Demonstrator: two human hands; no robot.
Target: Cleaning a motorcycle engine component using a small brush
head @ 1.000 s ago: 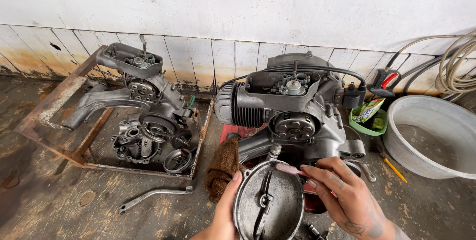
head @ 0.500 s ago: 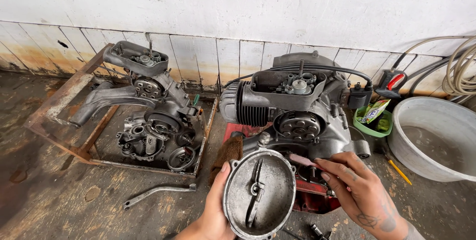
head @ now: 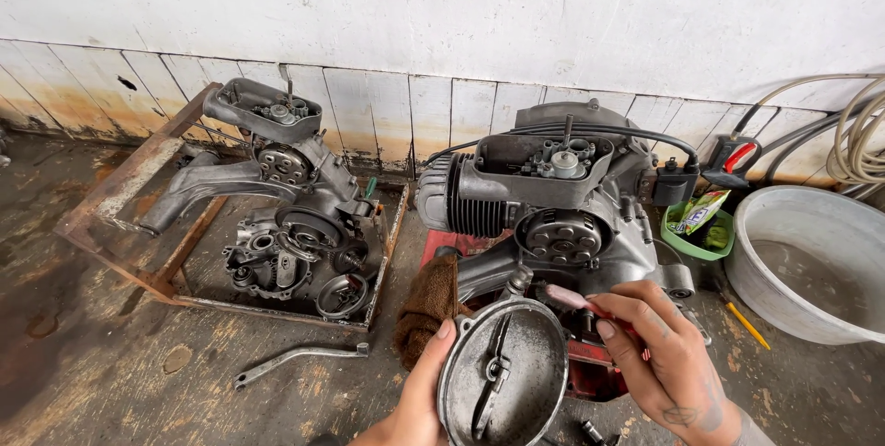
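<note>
My left hand (head: 419,389) grips the left rim of a round grey metal engine cover (head: 505,374), its hollow inside facing me. My right hand (head: 666,361) pinches a small pinkish tool (head: 570,297) at the cover's upper right edge. Just behind the cover stands a grey scooter engine (head: 553,206) with a finned cylinder. A brown rag (head: 430,303) hangs at the engine's left side, and a red stand (head: 590,374) shows beneath it.
A second, partly stripped engine (head: 295,216) sits in a rusty metal frame (head: 120,197) at the left. A bent steel wrench (head: 295,358) lies on the concrete floor. At the right stand a white basin (head: 811,262), a green bowl (head: 701,229) and coiled hoses (head: 857,133).
The round cover has risen and moved closer to the engine. My right hand has shifted up to its top right edge. The view has tilted slightly.
</note>
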